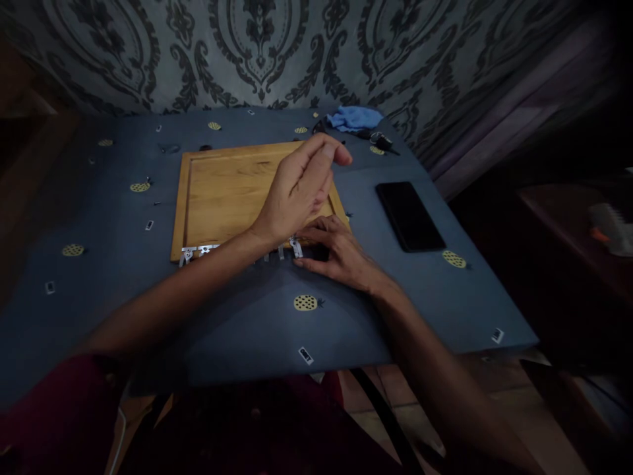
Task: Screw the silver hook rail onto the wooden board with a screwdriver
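Note:
A framed wooden panel (227, 191) lies flat on the table, with several small silver metal fittings (200, 251) along its near edge. My left hand (299, 188) is raised over the panel's right part, its fingers curled in and thumb pressed against them. What it holds, if anything, is hidden. Beside and below it, my right hand (341, 254) has thumb and fingers closed about a hinge-like metal fitting (296, 247) at the near edge. My left forearm covers part of that edge.
A black phone (410, 216) lies right of the panel. Behind are a blue cloth (355, 119) and a dark item with keys (380, 140). A patterned cover lies over the table (237, 323); patterned curtain fabric (297, 53) hangs at its far edge. Tiny pieces lie left.

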A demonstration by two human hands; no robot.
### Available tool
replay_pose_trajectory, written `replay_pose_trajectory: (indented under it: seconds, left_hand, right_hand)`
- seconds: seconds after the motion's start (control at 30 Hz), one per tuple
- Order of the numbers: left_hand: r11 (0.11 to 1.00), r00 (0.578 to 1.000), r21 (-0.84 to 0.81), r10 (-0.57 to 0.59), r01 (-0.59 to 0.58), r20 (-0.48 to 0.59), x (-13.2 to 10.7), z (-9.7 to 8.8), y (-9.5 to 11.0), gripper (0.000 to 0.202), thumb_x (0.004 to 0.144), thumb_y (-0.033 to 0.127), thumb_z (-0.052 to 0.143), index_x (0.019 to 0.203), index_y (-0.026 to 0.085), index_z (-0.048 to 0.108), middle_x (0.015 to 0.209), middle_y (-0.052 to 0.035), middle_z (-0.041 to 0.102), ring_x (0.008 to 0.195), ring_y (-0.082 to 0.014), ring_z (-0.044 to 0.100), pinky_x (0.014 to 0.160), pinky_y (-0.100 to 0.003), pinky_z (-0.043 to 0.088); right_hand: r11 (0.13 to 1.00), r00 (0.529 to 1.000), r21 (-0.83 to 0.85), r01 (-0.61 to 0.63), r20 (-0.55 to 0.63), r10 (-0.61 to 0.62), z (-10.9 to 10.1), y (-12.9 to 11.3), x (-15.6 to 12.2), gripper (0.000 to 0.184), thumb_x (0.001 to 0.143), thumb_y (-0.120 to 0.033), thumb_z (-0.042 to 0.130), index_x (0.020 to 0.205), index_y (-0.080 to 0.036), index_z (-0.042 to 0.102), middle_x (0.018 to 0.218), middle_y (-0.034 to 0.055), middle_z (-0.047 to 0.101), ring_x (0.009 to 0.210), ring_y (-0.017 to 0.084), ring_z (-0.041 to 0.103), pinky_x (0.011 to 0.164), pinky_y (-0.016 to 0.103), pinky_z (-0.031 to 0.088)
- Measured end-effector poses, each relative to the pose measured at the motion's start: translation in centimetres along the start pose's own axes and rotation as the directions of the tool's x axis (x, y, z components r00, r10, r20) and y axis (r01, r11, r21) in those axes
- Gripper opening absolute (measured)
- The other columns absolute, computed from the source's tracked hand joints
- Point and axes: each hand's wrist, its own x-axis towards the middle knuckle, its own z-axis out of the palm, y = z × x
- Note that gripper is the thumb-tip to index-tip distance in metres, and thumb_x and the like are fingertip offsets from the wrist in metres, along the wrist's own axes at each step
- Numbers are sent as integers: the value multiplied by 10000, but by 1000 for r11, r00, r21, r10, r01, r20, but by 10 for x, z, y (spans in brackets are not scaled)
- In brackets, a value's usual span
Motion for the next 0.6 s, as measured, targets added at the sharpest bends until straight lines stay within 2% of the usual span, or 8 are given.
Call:
replay_pose_trajectory:
  seconds: [0.13,0.3,0.4,0.53,0.6]
  left_hand:
    - [1000,998,-13,24,-25,-60,0,3,0,266,954,432,630,742,276,594,491,58,282,440,-92,206,408,-252,172]
    - [999,998,5,-54,54,-21,2,0,-1,225,988,344,544,785,264,596,483,63,302,428,-101,230,429,-264,197]
    - [996,994,12,-93,92,66,5,-3,-2,188,989,308,552,819,240,595,487,74,327,422,-95,282,444,-253,223]
    - [992,969,48,-124,116,216,8,-6,-1,273,924,476,723,861,228,625,486,86,353,407,-71,292,436,-256,217]
    - [990,945,68,-138,123,296,10,-7,-1,300,911,502,744,885,220,644,470,93,342,391,-66,293,434,-255,222]
  right_hand:
    - [1000,1000,-2,14,2,-14,0,0,0,514,911,-631,667,1224,-230,743,1123,116,687,1064,312,589,955,492,493]
    - [1000,1000,4,8,12,-8,-1,0,0,532,919,-650,643,1217,-221,746,1139,122,684,1077,313,586,966,494,492]
    - [1000,1000,9,2,12,-2,-1,-1,0,528,919,-663,634,1192,-227,754,1141,121,685,1089,319,581,971,503,490]
    - [1000,1000,4,-4,17,4,-1,-1,-1,529,918,-651,645,1197,-213,750,1146,129,675,1096,328,582,979,517,485]
    - [1000,1000,0,-7,21,7,-1,-3,-1,538,921,-647,640,1200,-200,748,1140,135,668,1100,336,584,985,524,484]
